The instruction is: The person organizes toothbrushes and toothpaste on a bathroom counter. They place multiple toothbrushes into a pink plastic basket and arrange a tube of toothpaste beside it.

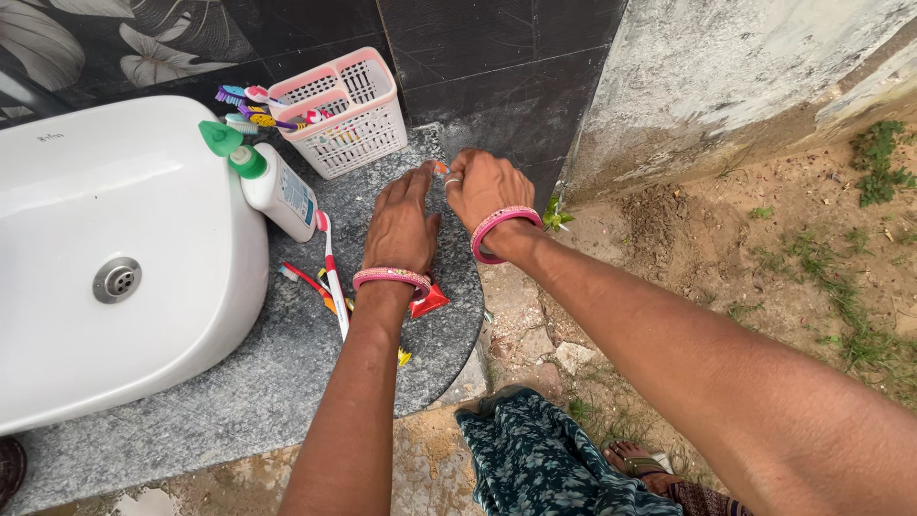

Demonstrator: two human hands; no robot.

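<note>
Left hand: the left hand [401, 225] lies palm down on the grey stone counter [287, 373], forearm reaching straight out from the lower edge of the view; its fingers are stretched forward and held together, flat on the stone, gripping nothing.
Right hand: the right hand [485, 189] comes in from the lower right on a long diagonal forearm, wrist bent, knuckles up; its fingertips are pinched together on a small orange thing [440, 168] just beyond the left hand's fingertips, at the back of the counter near the dark tiled wall [497, 67]. What the small thing is cannot be told.
Bangles: two, one pink bangle [392, 277] on the left wrist and one pink bangle [501, 225] on the right wrist; a ring shows on a right finger.
Red tube: one red tube [429, 300], partly hidden under the left wrist.
Loose toothbrushes: a white and red toothbrush [331, 272] lies on the counter left of the left hand, with at least two more crossing under it; an exact count cannot be told.
Basket: one pink and white basket [346, 110], with several toothbrushes poking from its left side.
Bottle: one white bottle with a green cap [272, 186], lying against the sink.
Sink: one white sink [105, 258], left of everything.
</note>
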